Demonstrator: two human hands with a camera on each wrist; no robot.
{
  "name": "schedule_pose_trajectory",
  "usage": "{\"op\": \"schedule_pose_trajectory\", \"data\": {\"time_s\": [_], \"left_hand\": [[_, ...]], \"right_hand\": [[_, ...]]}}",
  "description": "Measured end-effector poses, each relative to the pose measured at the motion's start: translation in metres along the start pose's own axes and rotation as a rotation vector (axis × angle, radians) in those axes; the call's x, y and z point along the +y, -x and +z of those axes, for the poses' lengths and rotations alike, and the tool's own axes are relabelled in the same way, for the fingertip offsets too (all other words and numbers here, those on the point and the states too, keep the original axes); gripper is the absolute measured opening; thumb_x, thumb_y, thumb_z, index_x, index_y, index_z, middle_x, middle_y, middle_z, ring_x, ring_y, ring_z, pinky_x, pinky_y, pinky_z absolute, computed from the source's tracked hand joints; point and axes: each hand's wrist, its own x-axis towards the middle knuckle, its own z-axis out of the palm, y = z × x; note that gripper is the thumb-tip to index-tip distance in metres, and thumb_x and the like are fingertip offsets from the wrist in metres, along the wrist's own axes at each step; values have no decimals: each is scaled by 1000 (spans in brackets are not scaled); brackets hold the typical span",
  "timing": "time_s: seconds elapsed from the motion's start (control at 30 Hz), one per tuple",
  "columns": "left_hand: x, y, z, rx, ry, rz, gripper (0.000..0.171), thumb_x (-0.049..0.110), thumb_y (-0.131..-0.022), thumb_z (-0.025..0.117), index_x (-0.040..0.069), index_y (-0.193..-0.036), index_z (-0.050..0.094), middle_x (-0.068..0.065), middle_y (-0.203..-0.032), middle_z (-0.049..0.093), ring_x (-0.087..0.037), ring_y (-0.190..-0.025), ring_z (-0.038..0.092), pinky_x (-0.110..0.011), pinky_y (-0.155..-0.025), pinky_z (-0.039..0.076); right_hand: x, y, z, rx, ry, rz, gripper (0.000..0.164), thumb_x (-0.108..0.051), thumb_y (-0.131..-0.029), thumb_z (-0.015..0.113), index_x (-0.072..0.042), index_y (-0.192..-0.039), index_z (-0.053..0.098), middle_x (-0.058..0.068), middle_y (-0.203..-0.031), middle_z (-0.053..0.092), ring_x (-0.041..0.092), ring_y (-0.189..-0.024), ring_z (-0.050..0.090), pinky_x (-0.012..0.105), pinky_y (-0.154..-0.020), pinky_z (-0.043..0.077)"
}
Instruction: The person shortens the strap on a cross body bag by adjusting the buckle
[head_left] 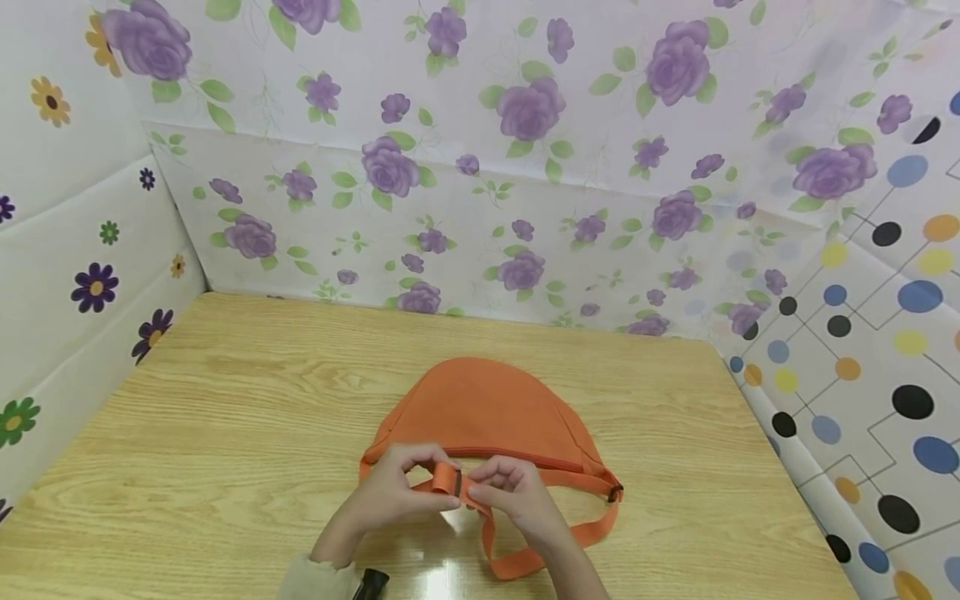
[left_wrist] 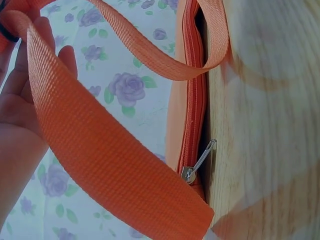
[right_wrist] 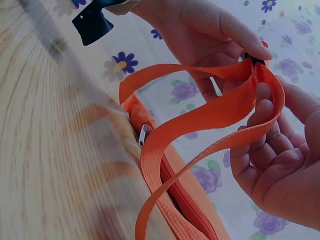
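Observation:
An orange waist bag (head_left: 480,408) lies on the table, its zipper side facing me. My left hand (head_left: 393,492) pinches the orange strap (head_left: 442,477) at its dark slider buckle (right_wrist: 255,59), the thumb pressed near the buckle. On the buckle's other side, my right hand (head_left: 517,500) pinches the webbing between thumb and fingers. The right wrist view shows some right-hand fingers (right_wrist: 270,120) inside the strap loop. A wide strap end (left_wrist: 110,155) hangs below the left hand in the left wrist view.
The wooden table (head_left: 262,400) surrounds the bag. A silver zipper pull (left_wrist: 202,160) hangs from the red-orange zipper. More strap (head_left: 555,546) loops on the table at right, with a second dark buckle (head_left: 615,492). Flowered sheeting (head_left: 450,208) stands behind.

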Motion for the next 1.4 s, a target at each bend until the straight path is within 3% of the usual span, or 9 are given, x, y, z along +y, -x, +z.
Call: {"op": "schedule_pose_trajectory", "data": {"time_s": [0.27, 0.53, 0.77, 0.93, 1.07, 1.17, 1.4], "left_hand": [[0, 2, -2, 2, -2, 0, 19, -8, -71, 70, -1, -86, 61, -9, -76, 60, -14, -70, 54, -32, -65, 46], [0, 3, -2, 9, -4, -8, 19, -9, -71, 69, 0, -86, 61, -7, -75, 59, -15, -70, 55, -33, -65, 46], [0, 4, -3, -2, 31, -31, 18, -8, -73, 68, -2, -87, 60, -9, -75, 58, -14, -70, 54, -33, -67, 45], [1, 4, -3, -13, 57, -45, 18, -9, -74, 67, -4, -89, 59, -12, -77, 57, -14, -71, 54, -33, -68, 45], [2, 4, -3, -13, 51, -56, 19, -9, -74, 67, -4, -90, 59, -12, -78, 58, -15, -72, 54, -33, -69, 45], [1, 4, -3, -15, 47, -45, 19, -9, -73, 67, -4, -90, 59, -12, -78, 58, -15, -72, 54, -32, -68, 45], [-1, 4, -3, -15, 46, -22, 21, -10, -72, 67, -5, -91, 59, -14, -79, 58, -16, -71, 54, -30, -65, 46]], "right_hand": [[2, 3, -5, 1, 29, -4, 28, 0, -83, 60, 23, -94, 50, 0, -81, 66, 8, -70, 59, 21, -63, 47], [3, 6, -9, 15, 43, 31, 15, -1, -82, 61, 11, -92, 61, -1, -81, 66, 8, -70, 59, 21, -63, 47], [3, 6, -11, 12, 52, 18, 28, 0, -82, 61, 24, -94, 52, -1, -81, 66, 6, -69, 58, 19, -62, 47], [4, 5, -10, 0, 34, -20, 29, 2, -82, 60, 26, -93, 49, -1, -81, 66, 6, -69, 58, 18, -61, 46], [4, 5, -9, -8, 15, -55, 12, 2, -83, 59, 10, -91, 62, -1, -83, 66, 6, -70, 58, 18, -61, 46], [4, 5, -8, -4, 12, -74, 16, 3, -83, 59, -7, -90, 69, -1, -84, 66, 5, -69, 56, 18, -60, 45], [6, 4, -7, 20, 3, -73, 21, 5, -83, 58, -11, -89, 71, 1, -84, 67, 7, -70, 59, 19, -60, 46]]}}
